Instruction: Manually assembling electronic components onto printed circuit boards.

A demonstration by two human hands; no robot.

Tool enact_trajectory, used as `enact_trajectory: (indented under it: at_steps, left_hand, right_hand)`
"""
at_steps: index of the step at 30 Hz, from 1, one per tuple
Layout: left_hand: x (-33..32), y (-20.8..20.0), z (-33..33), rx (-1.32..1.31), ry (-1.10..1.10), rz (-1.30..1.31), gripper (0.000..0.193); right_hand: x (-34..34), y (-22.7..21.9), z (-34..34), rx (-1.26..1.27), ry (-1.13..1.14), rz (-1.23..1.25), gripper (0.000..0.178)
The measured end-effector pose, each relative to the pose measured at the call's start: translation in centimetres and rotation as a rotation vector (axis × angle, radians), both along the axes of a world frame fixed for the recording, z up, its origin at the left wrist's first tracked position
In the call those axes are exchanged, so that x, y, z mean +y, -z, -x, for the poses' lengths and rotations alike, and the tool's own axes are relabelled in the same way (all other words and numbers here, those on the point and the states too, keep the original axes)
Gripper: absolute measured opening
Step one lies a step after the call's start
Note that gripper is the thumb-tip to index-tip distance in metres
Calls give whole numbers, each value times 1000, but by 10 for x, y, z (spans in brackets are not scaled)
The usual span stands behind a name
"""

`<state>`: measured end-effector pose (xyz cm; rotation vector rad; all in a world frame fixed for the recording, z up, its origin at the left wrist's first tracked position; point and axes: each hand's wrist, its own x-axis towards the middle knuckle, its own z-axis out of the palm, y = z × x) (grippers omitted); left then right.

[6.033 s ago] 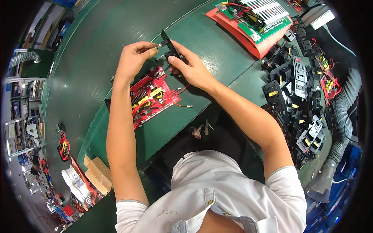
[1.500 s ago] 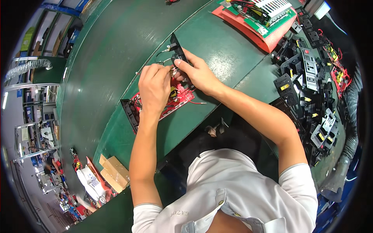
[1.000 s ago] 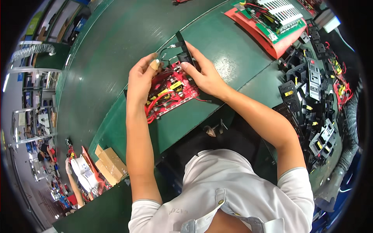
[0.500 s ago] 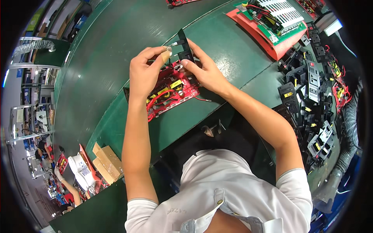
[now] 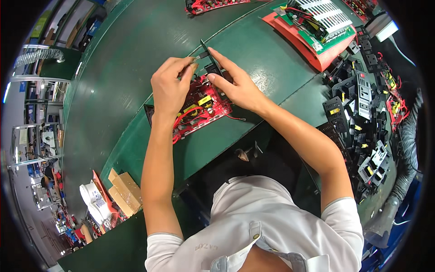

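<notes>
My right hand [image 5: 240,86] grips a thin black plastic panel [image 5: 210,59] by its right edge, thumb in front and fingers behind. The panel stands tilted over the far end of a red circuit board [image 5: 213,109], which has yellow-wrapped parts and red wires. At the panel's left side my left hand [image 5: 172,84] is closed, thumb and forefinger pinching a small wire connector [image 5: 197,58] beside a part that juts from the panel. The fingers partly hide the connector. My left wrist covers the board's left part.
Black socket panels [image 5: 362,109] lie heaped at the right. A red sheet [image 5: 294,43] with a green board and white vented cover lies at the far right. Another red board [image 5: 213,5] is at the far edge. A cardboard box [image 5: 124,192] and white roll [image 5: 94,199] stand at the left.
The black panel has tilted and come slightly lower and left, and my left fingertips have curled closer to it. The red board at the far edge has slid further into view, toward the left.
</notes>
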<state>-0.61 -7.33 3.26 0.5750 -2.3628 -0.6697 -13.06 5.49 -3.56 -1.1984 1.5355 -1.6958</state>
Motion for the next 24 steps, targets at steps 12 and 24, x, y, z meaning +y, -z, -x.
enact_trajectory:
  at_steps: [12, 24]
  left_hand:
    - [-7, -10, 1, 60, 144, 149, 16]
    - [-9, -13, -1, 45, 145, 234, 15]
  right_hand:
    - [5, -14, 3, 74, 1, -21, 65]
    - [10, -32, -3, 221, 110, -135, 64]
